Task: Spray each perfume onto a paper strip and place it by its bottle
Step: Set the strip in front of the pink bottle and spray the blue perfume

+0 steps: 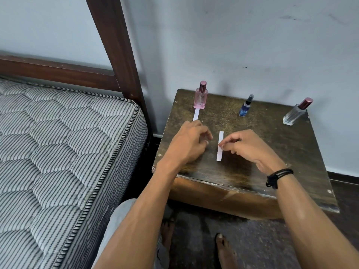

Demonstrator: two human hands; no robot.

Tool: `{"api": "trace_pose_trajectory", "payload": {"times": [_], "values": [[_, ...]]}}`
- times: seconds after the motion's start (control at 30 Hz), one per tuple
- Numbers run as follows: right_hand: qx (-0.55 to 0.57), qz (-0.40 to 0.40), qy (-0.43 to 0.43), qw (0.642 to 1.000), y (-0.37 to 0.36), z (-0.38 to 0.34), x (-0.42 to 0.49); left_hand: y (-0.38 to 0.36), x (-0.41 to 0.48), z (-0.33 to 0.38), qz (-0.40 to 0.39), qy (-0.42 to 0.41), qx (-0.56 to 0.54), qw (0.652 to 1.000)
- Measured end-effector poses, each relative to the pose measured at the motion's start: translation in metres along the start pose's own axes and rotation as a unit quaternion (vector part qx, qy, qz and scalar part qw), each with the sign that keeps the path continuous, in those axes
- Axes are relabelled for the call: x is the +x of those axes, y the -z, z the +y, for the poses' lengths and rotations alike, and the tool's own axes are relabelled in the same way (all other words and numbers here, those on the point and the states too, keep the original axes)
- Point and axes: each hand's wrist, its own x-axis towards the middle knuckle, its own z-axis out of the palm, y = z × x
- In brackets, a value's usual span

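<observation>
Right hand [250, 147] fingers pinched on a paper strip [220, 146] over the table [272, 152]; left hand [189, 141] fingers loosely curled, empty.

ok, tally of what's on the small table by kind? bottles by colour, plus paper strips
Pink bottle: 1
Blue bottle: 1
Clear bottle: 1
Paper strips: 2, one by the pink bottle, one at the right hand's fingertips
Total: 5
</observation>
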Motion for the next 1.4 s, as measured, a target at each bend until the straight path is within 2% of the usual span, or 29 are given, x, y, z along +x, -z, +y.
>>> {"api": "trace_pose_trajectory", "payload": {"times": [0.1, 0.4, 0.73, 0.9, 1.13, 1.27, 1.4], "values": [[-0.003, 0.037, 0.01, 0.999, 0.0, 0.0, 0.001, -0.003, -0.001, 0.002, -0.009, -0.008, 0.007, 1.0], [-0.101, 0.044, 0.0, 0.994, -0.015, 0.003, 0.004, -0.005, -0.002, 0.006, -0.019, -0.005, 0.022, 1.0], [0.04, 0.065, -0.013, 0.997, 0.003, 0.009, 0.004, -0.009, 0.001, 0.008, -0.025, 0.0, 0.015, 1.0], [0.095, 0.13, -0.022, 0.987, 0.014, 0.016, 0.006, -0.012, 0.003, 0.008, -0.033, 0.003, 0.021, 0.999], [0.202, 0.24, -0.022, 0.949, 0.027, 0.026, 0.013, -0.016, 0.003, 0.008, -0.066, 0.003, 0.022, 0.998], [0.199, 0.277, -0.028, 0.94, 0.025, 0.029, 0.026, -0.016, 0.005, 0.007, -0.085, 0.015, 0.024, 0.996], [0.155, 0.275, -0.003, 0.949, 0.03, 0.029, 0.045, -0.014, 0.008, 0.008, -0.079, 0.028, 0.019, 0.996]]}}
